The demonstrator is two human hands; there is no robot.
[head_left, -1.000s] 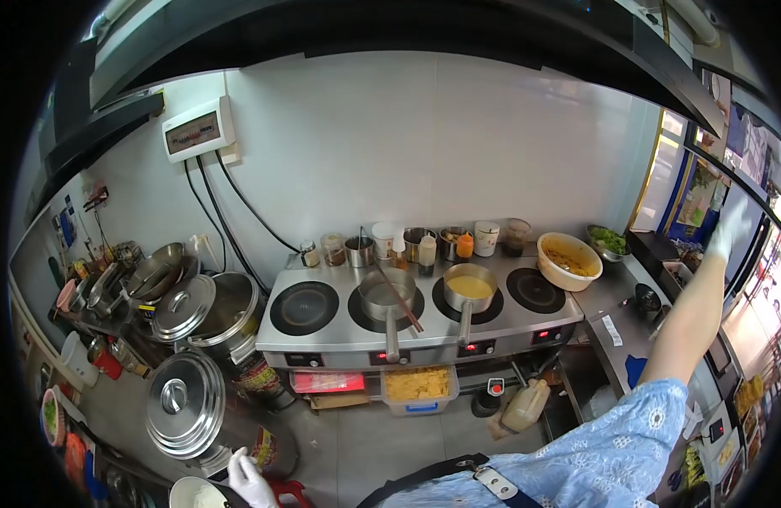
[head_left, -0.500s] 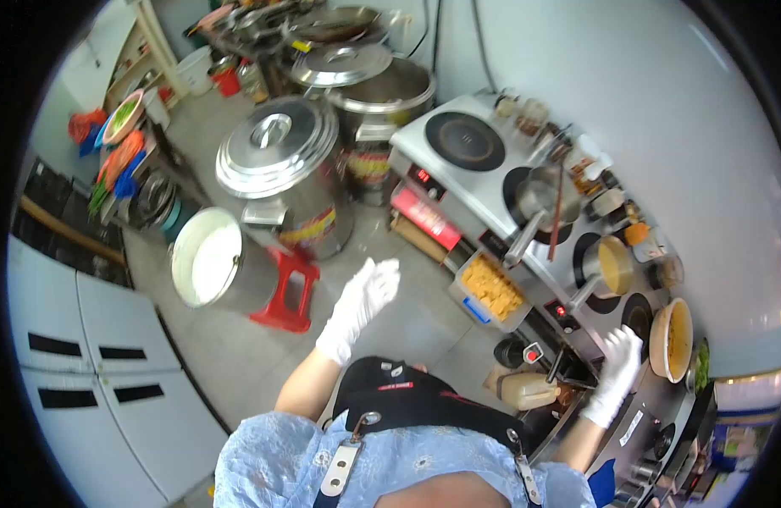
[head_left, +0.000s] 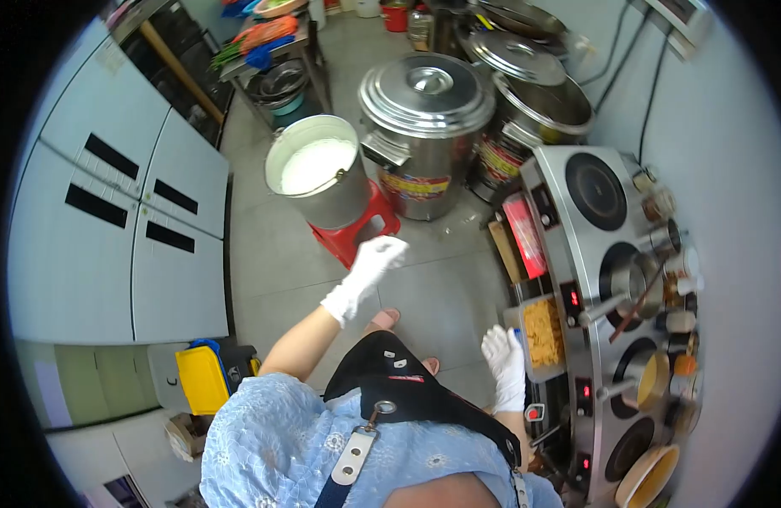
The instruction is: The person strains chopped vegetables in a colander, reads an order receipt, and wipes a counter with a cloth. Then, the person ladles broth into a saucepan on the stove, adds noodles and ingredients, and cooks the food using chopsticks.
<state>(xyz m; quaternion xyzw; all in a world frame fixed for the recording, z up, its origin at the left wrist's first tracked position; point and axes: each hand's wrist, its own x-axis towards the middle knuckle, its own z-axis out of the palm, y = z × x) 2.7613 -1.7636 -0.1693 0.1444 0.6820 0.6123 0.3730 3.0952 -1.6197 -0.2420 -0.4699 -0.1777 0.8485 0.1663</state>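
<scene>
My left hand (head_left: pixel 369 273), in a white glove, hangs over the floor just in front of the red stool (head_left: pixel 357 227). Its fingers are loosely bent and apart, with nothing in them. On that stool stands a metal bucket (head_left: pixel 344 199) with white contents, its handle resting at the rim. My right hand (head_left: pixel 505 362), gloved in white too, is held low with its fingers stretched out and holds nothing. Close beside it is a clear plastic bin (head_left: pixel 558 369) of yellow-orange pieces. Whether the hand touches the bin I cannot tell.
A lidded steel pot (head_left: pixel 429 161) stands behind the bucket, with another large pot (head_left: pixel 534 106) beside it. Along the right wall runs a cooktop (head_left: pixel 560 199) with a saucepan (head_left: pixel 640 284) and a second pan (head_left: pixel 649 381). White cabinets (head_left: pixel 183 245) line the left.
My view has swung left, bringing the bucket and cabinets closer to the middle. My right hand has come away from the cooktop side and down beside the bin. Both hands stay free of objects.
</scene>
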